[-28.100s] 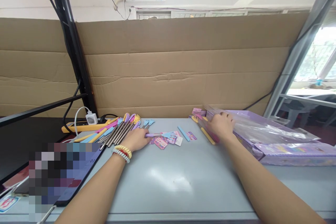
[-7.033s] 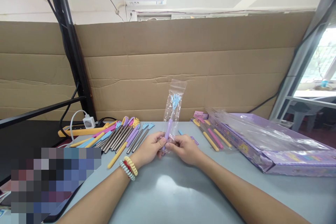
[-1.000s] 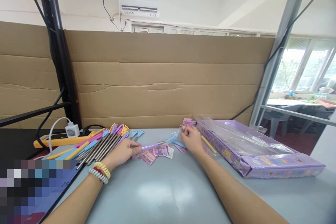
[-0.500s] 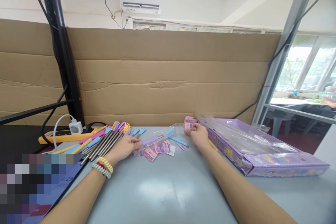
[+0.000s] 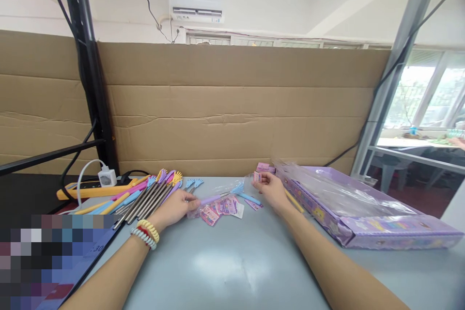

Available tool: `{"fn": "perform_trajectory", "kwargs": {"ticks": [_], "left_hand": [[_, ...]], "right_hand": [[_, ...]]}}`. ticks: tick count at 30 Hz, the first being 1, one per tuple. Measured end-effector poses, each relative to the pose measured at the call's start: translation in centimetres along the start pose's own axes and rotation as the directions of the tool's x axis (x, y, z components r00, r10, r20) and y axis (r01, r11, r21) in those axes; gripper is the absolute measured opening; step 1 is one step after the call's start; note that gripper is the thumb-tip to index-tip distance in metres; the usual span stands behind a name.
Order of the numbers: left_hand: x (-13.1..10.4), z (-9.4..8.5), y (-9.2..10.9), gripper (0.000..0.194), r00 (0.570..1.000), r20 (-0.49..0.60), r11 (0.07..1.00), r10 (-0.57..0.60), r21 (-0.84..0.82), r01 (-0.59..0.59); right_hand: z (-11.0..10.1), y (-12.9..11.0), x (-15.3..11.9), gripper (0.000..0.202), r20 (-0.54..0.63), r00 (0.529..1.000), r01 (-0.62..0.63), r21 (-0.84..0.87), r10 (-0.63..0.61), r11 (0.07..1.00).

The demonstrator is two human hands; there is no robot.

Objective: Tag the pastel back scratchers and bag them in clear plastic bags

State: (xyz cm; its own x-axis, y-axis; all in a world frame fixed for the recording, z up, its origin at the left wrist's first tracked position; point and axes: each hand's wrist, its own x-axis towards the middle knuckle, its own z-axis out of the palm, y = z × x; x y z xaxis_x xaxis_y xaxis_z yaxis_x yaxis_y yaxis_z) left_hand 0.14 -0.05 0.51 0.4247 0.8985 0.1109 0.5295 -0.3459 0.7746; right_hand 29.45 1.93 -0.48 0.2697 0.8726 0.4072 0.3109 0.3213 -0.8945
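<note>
Left hand (image 5: 177,208): closed on the handle end of the bagged stick (image 5: 210,200)
Bagged stick: left of the purple box (image 5: 403,239), blue head toward it
Right hand (image 5: 273,191): pinching a small pink card (image 5: 257,177), just left of the box
Loose cards (image 5: 209,215): left of the box
Metal-shafted sticks (image 5: 148,199): farthest left of the box

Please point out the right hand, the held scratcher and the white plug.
Right hand (image 5: 273,191), head view: its back.
Held scratcher (image 5: 210,200), head view: purple handle.
White plug (image 5: 107,177), head view: front face.
</note>
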Motion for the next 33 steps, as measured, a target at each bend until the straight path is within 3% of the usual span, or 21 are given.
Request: {"fn": "perform_trajectory", "kwargs": {"ticks": [5,9,14,18,23,33], "left_hand": [[-0.3,-0.1,0.8,0.046,1.0,0.013,1.0,-0.011,0.008,0.011],[-0.4,-0.1,1.0,0.046,1.0,0.02,1.0,-0.004,0.029,0.003],[-0.3,-0.1,0.7,0.044,1.0,0.029,0.998,0.012,0.058,-0.014],[-0.3,-0.1,0.8,0.044,0.999,0.028,0.995,-0.016,0.102,0.013],[-0.2,-0.1,0.3,0.045,0.999,0.045,0.995,0.001,0.099,-0.005],[-0.1,-0.1,0.2,0.042,0.999,0.04,0.993,0.017,0.113,-0.021]], "right_hand": [[0.3,-0.1,-0.2,0.021,-0.014,0.999,0.035,-0.179,-0.038,0.983],[-0.2,0.4,0.2,0.017,-0.071,0.993,0.059,-0.39,-0.094,0.919],[-0.8,0.3,0.5,0.016,-0.165,0.978,0.031,-0.482,-0.125,0.876],[-0.9,-0.2,0.3,0.011,-0.191,0.98,-0.033,-0.453,-0.06,0.891],[-1.0,-0.3,0.1,0.013,-0.118,0.993,-0.062,-0.304,0.027,0.951],[-0.5,0.8,0.6,0.02,-0.086,0.995,0.022,-0.232,-0.043,0.973]]}}
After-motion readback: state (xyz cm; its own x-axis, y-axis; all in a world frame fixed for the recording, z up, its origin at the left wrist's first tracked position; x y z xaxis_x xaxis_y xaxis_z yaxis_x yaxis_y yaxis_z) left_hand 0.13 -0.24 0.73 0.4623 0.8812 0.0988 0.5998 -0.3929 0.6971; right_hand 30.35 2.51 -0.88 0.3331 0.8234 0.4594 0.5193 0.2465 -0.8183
